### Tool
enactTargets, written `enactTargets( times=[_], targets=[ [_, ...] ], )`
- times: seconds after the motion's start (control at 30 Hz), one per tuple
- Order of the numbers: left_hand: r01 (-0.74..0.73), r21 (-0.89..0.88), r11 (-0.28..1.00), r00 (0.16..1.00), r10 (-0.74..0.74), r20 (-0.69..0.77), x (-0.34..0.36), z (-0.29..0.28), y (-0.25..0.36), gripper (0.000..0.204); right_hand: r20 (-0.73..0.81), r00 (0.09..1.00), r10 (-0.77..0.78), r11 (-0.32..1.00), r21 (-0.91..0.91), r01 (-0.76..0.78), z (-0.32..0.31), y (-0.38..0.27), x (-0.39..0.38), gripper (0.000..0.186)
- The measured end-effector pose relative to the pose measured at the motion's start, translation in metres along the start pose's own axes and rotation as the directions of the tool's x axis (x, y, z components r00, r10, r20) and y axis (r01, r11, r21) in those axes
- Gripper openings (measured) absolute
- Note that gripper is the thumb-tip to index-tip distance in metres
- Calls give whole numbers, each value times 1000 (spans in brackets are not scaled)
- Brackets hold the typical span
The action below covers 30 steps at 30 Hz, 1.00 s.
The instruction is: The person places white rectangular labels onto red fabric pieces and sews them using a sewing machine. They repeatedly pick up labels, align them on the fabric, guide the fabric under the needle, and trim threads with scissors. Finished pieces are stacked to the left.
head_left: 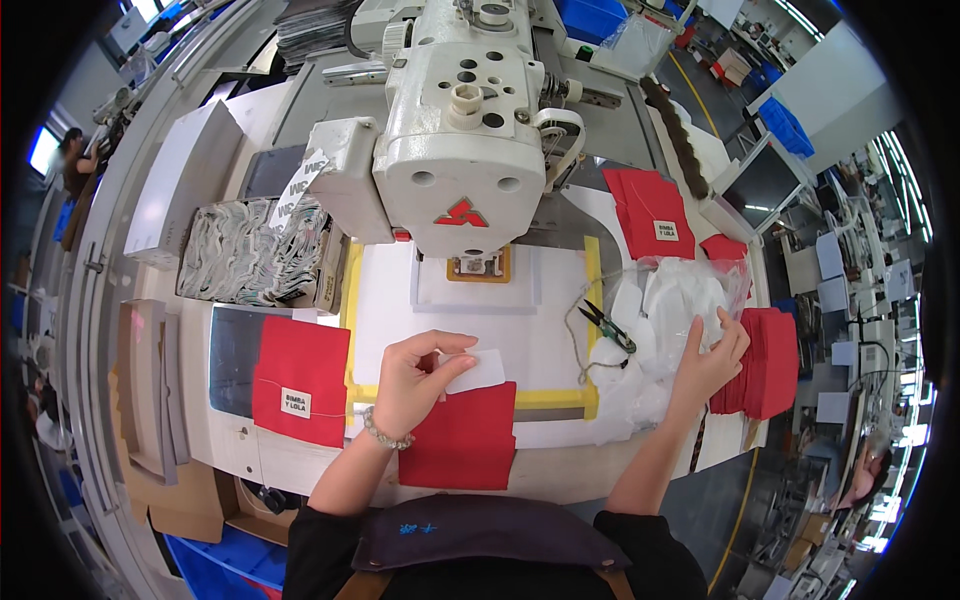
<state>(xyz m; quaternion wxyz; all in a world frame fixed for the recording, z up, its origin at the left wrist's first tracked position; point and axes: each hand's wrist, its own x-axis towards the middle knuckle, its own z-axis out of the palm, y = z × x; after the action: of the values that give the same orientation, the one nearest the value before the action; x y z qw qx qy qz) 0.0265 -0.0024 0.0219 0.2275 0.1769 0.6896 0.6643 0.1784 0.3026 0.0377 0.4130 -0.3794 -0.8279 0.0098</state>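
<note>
Nearest, a red fabric piece [462, 438] is lain on the white worktable [300, 455], a white label [478, 371] pinched on it by the left hand [415, 385]. Right hand [710, 360] fingers are pressed, spread, on a clear bag [680, 300]. Beyond, a sewing machine [460, 130] is seen; farther right, factory aisles.

White label [478, 371] atop flat red fabric piece [462, 437]
</note>
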Motion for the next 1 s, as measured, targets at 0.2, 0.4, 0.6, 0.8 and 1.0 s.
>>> enactTargets(
  times=[0.2, 0.4, 0.6, 0.8, 1.0],
  targets=[
    [12, 52, 999, 999, -13, 29, 6, 0, 0, 17, 624, 744, -240, 740, 613, -275, 3, -79, -36, 31],
    [-267, 197, 943, 958, 239, 157, 11, 4, -15, 17, 657, 547, -519, 650, 719, -247, 29, -115, -58, 22],
    [-562, 447, 696, 814, 367, 451, 38, -9, -25, 33, 230, 664, -712, 634, 618, 466, 82, -116, -57, 18],
    [-621, 609, 493, 770, 238, 592, 54, -7, -55, 57, 282, 647, -708, 703, 362, 612, 99, -107, -56, 24],
    [-621, 669, 407, 780, 237, 579, 54, 4, -61, 69, 383, 629, -676, 736, 380, 560, 77, -110, -64, 32]
  ],
)
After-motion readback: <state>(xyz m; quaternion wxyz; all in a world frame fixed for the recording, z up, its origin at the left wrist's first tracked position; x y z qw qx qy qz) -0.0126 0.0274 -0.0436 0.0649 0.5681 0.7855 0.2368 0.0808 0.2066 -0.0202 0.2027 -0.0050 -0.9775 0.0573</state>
